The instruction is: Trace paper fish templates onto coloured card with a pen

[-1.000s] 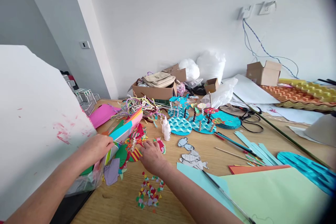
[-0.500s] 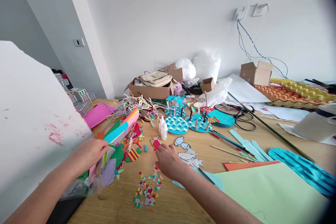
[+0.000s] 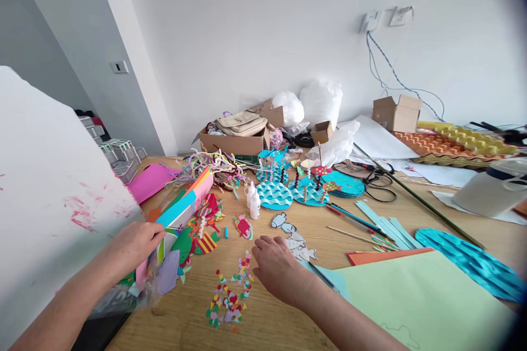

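At the left, my left hand (image 3: pixel 142 241) is closed on a stack of coloured paper (image 3: pixel 186 207), part of it in a clear plastic bag (image 3: pixel 142 299). My right hand (image 3: pixel 275 269) hovers over the table with fingers slightly apart, and nothing shows in it. Beyond its fingertips lies a red paper fish (image 3: pixel 244 226). Small paper confetti (image 3: pixel 228 304) is scattered to its left. White fish cut-outs (image 3: pixel 298 244) lie just past it, partly behind the hand. Striped fish (image 3: pixel 207 243) and other cut-outs lie by the paper stack. A white glue bottle (image 3: pixel 254 205) stands farther back.
Blue wave-topped discs with fish on stems (image 3: pixel 312 193) stand at the back. Pipe cleaners (image 3: pixel 218 167) lie in a heap behind the paper stack. Pale green paper (image 3: pixel 420 296) covers the right front. A white board (image 3: pixel 53 186) rises at the left.
My right hand has drawn back from the red paper fish, which stays on the table and now shows whole. My left hand keeps its hold on the paper. The view has shifted slightly.
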